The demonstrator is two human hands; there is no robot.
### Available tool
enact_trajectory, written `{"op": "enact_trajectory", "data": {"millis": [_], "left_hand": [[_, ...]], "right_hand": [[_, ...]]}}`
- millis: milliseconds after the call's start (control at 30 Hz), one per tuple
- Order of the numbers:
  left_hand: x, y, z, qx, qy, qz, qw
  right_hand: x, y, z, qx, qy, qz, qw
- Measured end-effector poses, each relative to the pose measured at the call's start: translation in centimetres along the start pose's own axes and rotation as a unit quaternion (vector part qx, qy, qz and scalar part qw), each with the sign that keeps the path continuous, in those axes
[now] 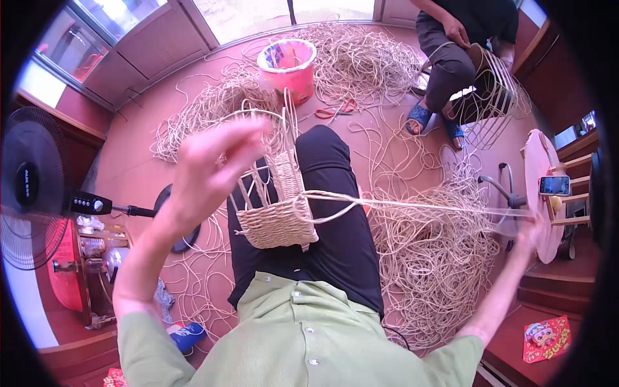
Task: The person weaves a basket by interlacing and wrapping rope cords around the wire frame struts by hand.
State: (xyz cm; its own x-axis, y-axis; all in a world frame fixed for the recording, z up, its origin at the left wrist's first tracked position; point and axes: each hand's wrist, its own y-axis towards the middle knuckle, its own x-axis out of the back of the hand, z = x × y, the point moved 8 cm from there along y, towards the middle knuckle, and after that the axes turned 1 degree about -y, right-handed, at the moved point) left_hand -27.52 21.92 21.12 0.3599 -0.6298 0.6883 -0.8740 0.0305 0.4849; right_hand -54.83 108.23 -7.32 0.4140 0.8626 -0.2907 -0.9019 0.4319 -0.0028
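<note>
1. Woven basket (274, 226): on the lap (338, 187), toward its left edge.
2. Left hand (218, 158): raised by the basket, blurred; grip cannot be told.
3. Right hand (531, 227): blurred, holding cord (412, 205) drawn out straight, near the round board's (541, 151) edge.
4. Risk: hard pulling could tip the basket; the board's edge could snag cord.

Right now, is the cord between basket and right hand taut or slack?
Taut: the cord runs nearly straight from basket to right hand.

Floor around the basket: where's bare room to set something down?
Bare floor shows between the fan and the left cord heap. Crowded: the cord tangle right of the knees, and the taut strands' path from woven basket to right hand.
</note>
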Motion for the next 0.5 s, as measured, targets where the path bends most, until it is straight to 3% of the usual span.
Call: {"op": "enact_trajectory", "data": {"millis": [33,67,100,133,167,233,267,300,333,400,500], "left_hand": [[0.3,-2.7,1.4,0.050,-0.001,0.016,0.999],[0.2,-5.1,2.3,0.098,-0.001,0.031,0.995],[0.0,-6.6,2.0,0.084,0.008,0.028,0.996],[-0.3,-7.9,1.7,0.069,0.016,0.025,0.997],[-0.8,-8.7,1.1,0.060,0.030,0.021,0.998],[-2.1,-8.8,-0.2,0.029,0.007,-0.008,1.000],[-2.6,-8.5,-1.1,0.002,0.011,-0.020,1.000],[-3.0,-8.2,-1.5,-0.004,0.012,-0.027,1.000],[-3.4,-8.2,-1.2,0.014,-0.001,-0.039,0.999],[-4.1,-8.3,-0.3,0.050,-0.031,-0.065,0.996],[-4.6,-8.4,-0.2,0.089,-0.039,-0.059,0.994]], "right_hand": [[11.4,1.3,2.6,0.115,0.036,-0.015,0.993],[13.6,-3.7,5.6,0.092,-0.141,-0.286,0.943],[11.6,-5.9,6.3,0.039,-0.492,-0.223,0.841],[10.4,-7.2,5.9,-0.022,-0.773,-0.130,0.620],[9.4,-6.2,3.3,0.053,-0.771,-0.067,0.631],[-15.9,-17.3,4.8,0.013,-0.780,0.041,0.624],[-24.6,-20.4,3.9,0.207,-0.697,0.101,0.678],[-31.4,-23.2,1.8,0.326,-0.579,0.212,0.717],[-40.0,-30.8,2.2,0.404,-0.519,0.270,0.703],[-49.3,-41.4,0.6,0.451,-0.359,0.426,0.697],[-55.3,-50.0,-2.0,0.426,-0.272,0.541,0.672]]}}
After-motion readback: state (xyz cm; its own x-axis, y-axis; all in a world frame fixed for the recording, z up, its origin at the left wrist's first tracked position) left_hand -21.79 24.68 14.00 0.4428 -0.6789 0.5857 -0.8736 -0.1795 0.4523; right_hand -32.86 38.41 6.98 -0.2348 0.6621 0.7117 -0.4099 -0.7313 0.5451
